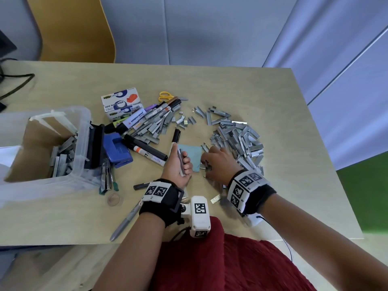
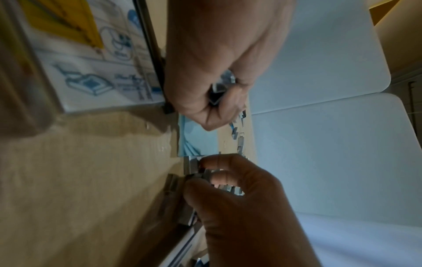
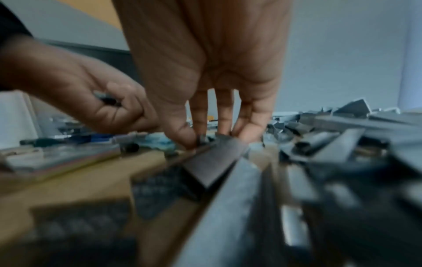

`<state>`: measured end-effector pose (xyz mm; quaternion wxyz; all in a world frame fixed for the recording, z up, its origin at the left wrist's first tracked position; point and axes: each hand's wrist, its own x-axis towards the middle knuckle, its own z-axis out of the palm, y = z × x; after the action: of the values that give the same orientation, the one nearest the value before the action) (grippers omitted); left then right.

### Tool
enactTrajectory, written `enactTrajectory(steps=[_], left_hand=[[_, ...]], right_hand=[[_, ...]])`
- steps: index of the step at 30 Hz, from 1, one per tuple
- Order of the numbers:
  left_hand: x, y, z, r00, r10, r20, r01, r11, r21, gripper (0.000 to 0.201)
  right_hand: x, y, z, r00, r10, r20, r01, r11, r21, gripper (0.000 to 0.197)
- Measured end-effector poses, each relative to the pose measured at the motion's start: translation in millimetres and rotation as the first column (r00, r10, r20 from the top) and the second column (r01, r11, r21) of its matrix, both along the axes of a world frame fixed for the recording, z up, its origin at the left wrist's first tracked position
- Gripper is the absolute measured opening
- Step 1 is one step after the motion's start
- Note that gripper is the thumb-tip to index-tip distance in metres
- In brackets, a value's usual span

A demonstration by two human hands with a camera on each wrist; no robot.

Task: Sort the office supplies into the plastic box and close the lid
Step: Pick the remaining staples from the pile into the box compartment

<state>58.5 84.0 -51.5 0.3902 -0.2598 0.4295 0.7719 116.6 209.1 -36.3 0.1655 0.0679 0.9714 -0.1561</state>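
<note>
Wooden table (image 1: 231,85) under staple strips (image 1: 237,137), markers (image 1: 147,148), plastic box (image 1: 52,143).

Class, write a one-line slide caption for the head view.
Left hand holds staple strips while right hand gathers more from the pile; plastic box waits open.

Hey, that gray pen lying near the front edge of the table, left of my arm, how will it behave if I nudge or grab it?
The gray pen looks slim and round, so a sideways nudge would probably roll it, perhaps toward the table edge close by. It appears rigid and light, and likely lifts easily in a pinch. Its smooth barrel may be slightly slippery.
</note>
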Motion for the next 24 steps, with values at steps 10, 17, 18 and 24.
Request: enactTrajectory(steps=[10,17,18,24], left_hand=[[0,-3,1,1.0,0.007,-0.006,-0.008,0.998,-0.066,0.046],[4,6,4,0.996,-0.088,0.017,0.089,0.983,-0.162,0.041],[6,9,5,0.994,-0.103,0.021,0.105,0.981,-0.162,0.04],[10,17,14,0.982,-0.143,0.12,0.149,0.988,-0.043,0.039]], right_hand=[[-9,10,-8,0.964,-0.236,-0.12,0.196,0.942,-0.274,0.016],[-7,25,9,0.832,-0.554,-0.033,0.38,0.612,-0.693,0.015],[-7,22,14,0.839,-0.542,-0.043,0.357,0.609,-0.708,0.012],[-8,8,33,0.86,-0.492,-0.139,0.25,0.641,-0.726,0.011]])
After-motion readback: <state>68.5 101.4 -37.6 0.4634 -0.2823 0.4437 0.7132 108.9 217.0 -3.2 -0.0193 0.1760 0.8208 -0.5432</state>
